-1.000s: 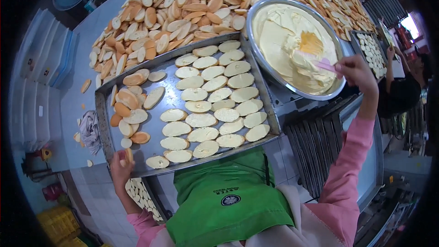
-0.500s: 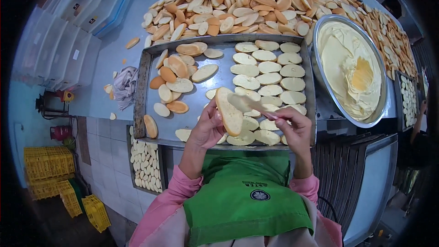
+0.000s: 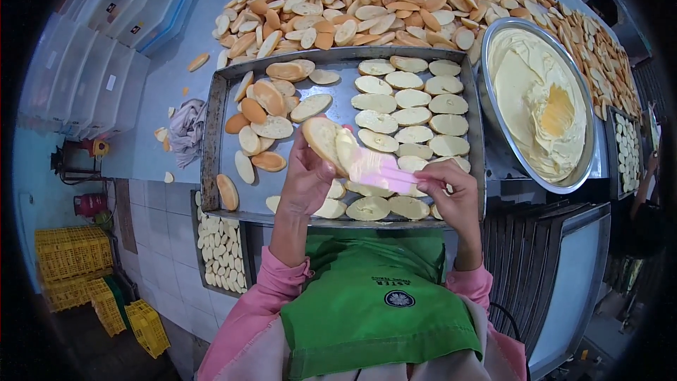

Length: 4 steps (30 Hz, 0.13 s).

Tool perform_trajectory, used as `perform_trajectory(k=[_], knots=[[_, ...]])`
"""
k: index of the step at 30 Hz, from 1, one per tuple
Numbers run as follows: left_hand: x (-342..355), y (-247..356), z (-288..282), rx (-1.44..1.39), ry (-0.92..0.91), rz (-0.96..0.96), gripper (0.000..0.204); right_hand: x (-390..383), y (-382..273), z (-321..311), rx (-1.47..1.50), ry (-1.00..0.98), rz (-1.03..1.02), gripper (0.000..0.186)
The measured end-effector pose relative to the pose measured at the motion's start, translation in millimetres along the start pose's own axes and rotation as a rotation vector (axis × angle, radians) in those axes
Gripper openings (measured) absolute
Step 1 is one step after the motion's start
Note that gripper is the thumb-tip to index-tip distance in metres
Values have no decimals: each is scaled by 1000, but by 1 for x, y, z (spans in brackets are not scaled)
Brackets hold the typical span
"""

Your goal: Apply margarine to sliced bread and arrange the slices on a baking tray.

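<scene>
Grey counter (image 3: 162,92) fills the head view, heaped at its far side with a pile of bread slices (image 3: 395,0) (golden crusts, pale faces). Nearer lies a metal tray (image 3: 211,134), with bare slices bunched at its left and rows of spread-coated slices (image 3: 416,106) on its right. Just right of the tray stands a steel bowl of yellow butter cream (image 3: 543,106). The left hand (image 3: 307,176) has its grip closed around one bread slice (image 3: 326,142), held tilted above the tray's near edge. The right hand (image 3: 455,194) is clenched on a pink spatula (image 3: 381,169), whose blade lies against that slice. A crumpled cloth (image 3: 187,130) sits left of the tray. Yellow crates (image 3: 77,268) stand on the floor at lower left.
</scene>
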<state>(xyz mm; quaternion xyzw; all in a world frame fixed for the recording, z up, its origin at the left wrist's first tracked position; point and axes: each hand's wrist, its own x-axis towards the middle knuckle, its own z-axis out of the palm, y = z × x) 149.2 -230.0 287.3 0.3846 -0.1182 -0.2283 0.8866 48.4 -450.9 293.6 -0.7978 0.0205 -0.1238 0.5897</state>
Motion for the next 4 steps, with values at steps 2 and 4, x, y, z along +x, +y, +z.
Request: perform_trajectory(k=[2, 4], knots=[[2, 5, 1, -64, 25, 4, 69, -2, 14, -7, -29, -37, 20, 20], [2, 7, 0, 82, 158, -82, 74, -7, 23, -13, -42, 60, -8, 20]])
